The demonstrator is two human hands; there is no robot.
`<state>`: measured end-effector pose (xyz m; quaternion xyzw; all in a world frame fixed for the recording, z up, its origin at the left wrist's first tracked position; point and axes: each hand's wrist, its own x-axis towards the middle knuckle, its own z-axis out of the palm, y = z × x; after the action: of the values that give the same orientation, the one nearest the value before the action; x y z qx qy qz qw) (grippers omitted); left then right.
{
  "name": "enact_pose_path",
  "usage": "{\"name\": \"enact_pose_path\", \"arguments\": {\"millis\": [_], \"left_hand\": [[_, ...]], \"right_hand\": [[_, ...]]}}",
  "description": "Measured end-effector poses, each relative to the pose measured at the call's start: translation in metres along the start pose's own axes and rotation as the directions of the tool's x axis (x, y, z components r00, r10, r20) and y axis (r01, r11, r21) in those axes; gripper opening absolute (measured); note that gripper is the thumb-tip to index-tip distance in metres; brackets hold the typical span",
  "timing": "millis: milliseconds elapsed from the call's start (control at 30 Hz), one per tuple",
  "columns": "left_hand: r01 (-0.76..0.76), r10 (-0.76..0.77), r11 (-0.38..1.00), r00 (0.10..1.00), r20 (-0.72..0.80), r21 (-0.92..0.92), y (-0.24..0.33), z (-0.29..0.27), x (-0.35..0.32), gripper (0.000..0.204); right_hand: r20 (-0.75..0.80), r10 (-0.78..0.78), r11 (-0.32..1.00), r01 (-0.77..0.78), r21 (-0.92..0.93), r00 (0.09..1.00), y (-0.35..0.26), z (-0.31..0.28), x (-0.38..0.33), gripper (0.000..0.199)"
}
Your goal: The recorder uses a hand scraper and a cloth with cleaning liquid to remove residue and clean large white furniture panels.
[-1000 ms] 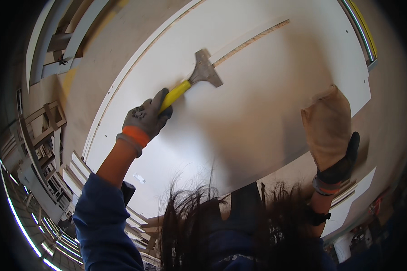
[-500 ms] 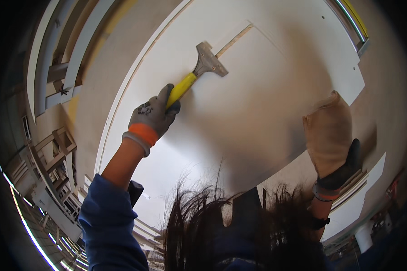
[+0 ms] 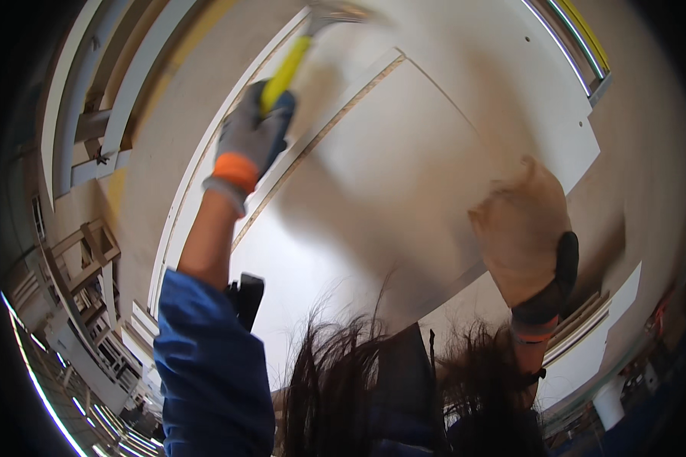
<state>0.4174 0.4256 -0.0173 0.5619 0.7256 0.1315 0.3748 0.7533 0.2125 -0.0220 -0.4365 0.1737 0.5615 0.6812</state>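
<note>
My gloved left hand (image 3: 258, 126) is closed around the yellow handle of a scraper (image 3: 286, 70). The scraper's wide metal head, blurred by motion, is at the top of the view, above a glossy white board (image 3: 343, 145). A thin brown raw edge (image 3: 324, 133) runs slantwise along this board, with a corner at its far end. On the right, my gloved right hand (image 3: 549, 286) holds a tan folded cloth (image 3: 522, 221) above the board. The cloth hides most of the fingers, and its upper edge is smeared by motion.
Long pale strips (image 3: 141, 68) lie at the far left, with wooden frames (image 3: 84, 259) below them. A metal rail with a yellow edge (image 3: 587, 38) is at the upper right. A white cylindrical container (image 3: 610, 404) stands at the lower right.
My left hand has swung the scraper up and leftward, away from the raw edge, which now shows along a longer stretch. The cloth in my right hand has moved left and slightly down.
</note>
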Motion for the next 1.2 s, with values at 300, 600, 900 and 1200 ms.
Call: {"name": "enact_pose_path", "arguments": {"millis": [300,600,900,1200], "left_hand": [[0.394,-0.677,0.734,0.485,-0.553,-0.553,-0.337,-0.071,-0.222,0.041],[0.89,-0.785,0.29,0.011,-0.619,-0.352,-0.475,-0.031,-0.408,0.054],[0.95,-0.769,0.292,0.163,-0.618,-0.113,-0.496,-0.06,-0.446,0.046],[0.54,-0.283,0.808,0.708,-0.647,0.238,-0.463,-0.056,-0.421,0.068]], "right_hand": [[0.807,-0.292,-0.42,0.69,-0.59,0.513,0.113,0.136,0.14,0.052],[0.664,0.711,-0.458,0.869,0.189,0.231,0.341,0.101,0.029,0.058],[0.877,0.417,-0.683,0.719,0.13,0.238,0.306,0.107,0.045,0.055],[0.635,0.748,-0.445,0.856,0.264,0.194,0.485,0.038,-0.085,0.079]]}}
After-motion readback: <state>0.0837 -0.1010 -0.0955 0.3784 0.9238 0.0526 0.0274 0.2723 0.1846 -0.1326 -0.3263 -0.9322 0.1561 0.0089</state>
